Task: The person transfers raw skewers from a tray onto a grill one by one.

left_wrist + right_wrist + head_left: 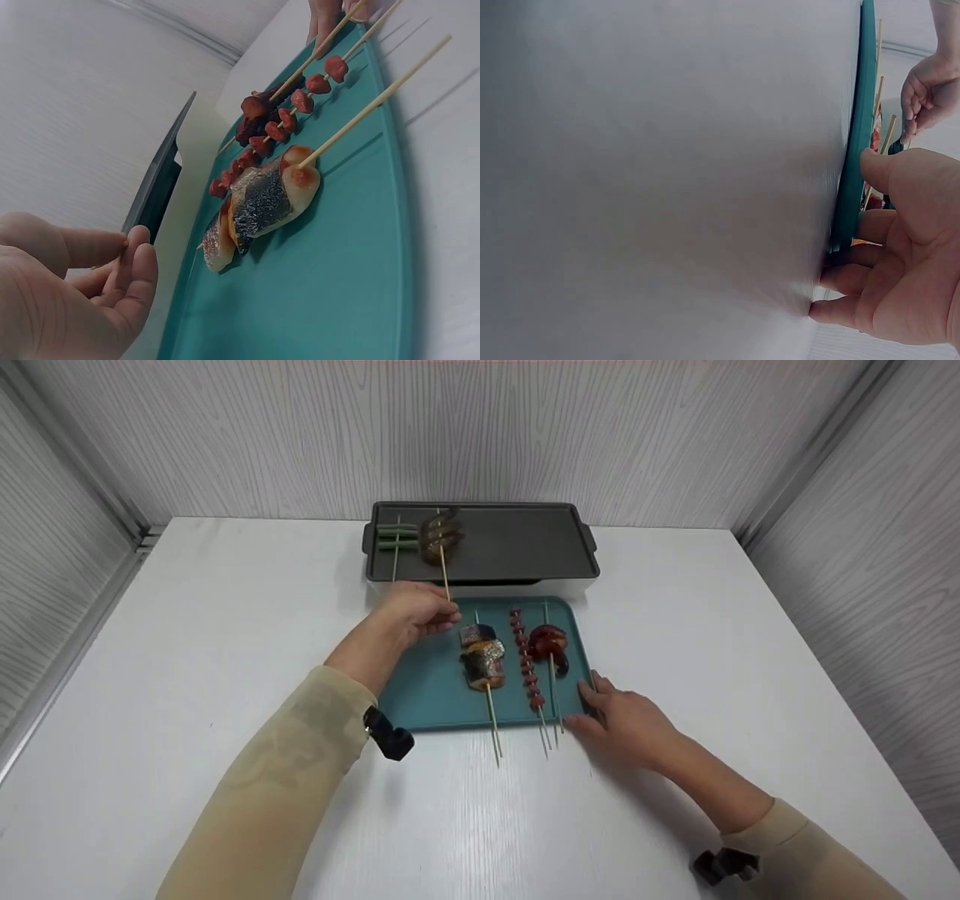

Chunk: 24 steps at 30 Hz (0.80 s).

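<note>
Our left hand (416, 607) pinches the upper-centre skewer (439, 541); let's keep it level, right hand (628, 724) gripping the tray (431, 697)!

Teal tray (427, 690), dark-grey griddle (517, 540), white table (240, 660), grey wood-grained walls (480, 435)

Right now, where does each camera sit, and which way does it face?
Head-worn: faces forward and down on griddle and tray; left hand pinching a dark skewer, right hand, sleeves show.
On left wrist: faces left hand and tray; right hand partly shows.
On right wrist: faces right hand at the tray's edge; left hand beyond.
Shared: head and left wrist views show the fish skewer.
</note>
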### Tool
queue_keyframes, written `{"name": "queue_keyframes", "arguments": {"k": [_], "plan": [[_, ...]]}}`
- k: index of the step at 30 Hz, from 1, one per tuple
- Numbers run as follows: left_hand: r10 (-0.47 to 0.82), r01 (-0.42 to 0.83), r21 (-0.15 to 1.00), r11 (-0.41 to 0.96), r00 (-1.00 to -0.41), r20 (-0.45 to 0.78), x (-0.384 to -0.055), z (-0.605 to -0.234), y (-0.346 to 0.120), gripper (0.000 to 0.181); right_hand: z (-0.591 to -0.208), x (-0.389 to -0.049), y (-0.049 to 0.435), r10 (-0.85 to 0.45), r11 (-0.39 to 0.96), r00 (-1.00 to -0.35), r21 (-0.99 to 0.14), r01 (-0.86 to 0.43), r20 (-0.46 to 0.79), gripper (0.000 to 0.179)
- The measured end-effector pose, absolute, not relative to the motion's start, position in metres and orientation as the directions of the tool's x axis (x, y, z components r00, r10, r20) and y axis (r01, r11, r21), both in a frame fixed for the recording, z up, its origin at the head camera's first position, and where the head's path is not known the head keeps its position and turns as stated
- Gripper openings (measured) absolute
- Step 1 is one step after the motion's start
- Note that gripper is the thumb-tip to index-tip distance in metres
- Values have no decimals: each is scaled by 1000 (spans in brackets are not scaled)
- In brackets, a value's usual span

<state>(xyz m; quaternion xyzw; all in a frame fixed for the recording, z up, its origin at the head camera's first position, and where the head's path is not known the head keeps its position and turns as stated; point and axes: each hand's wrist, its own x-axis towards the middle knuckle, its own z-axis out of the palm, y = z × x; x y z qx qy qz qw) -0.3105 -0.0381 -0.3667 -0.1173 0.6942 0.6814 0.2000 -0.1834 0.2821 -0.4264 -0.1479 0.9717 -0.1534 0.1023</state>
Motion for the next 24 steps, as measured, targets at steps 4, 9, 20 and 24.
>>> {"name": "queue_keyframes", "arguments": {"k": [4,9,20,24], "plan": [[105,-455,890,19,-885,-454,-305,-367,-37,37,-426,-185,283,-326,906,-934,-328,-266,-144,71],[123,-489,872,27,-864,-488,-293,-368,-37,31,-426,-187,282,-329,905,-934,-328,-270,-139,70],[214,-513,856,62,-831,-513,-236,-375,-58,37,-426,-188,281,-330,909,-932,-318,-272,-148,70],[248,-513,858,39,-827,-505,-213,-378,-62,36,-427,-188,283,-325,911,-933,-315,-266,-152,71]]}}
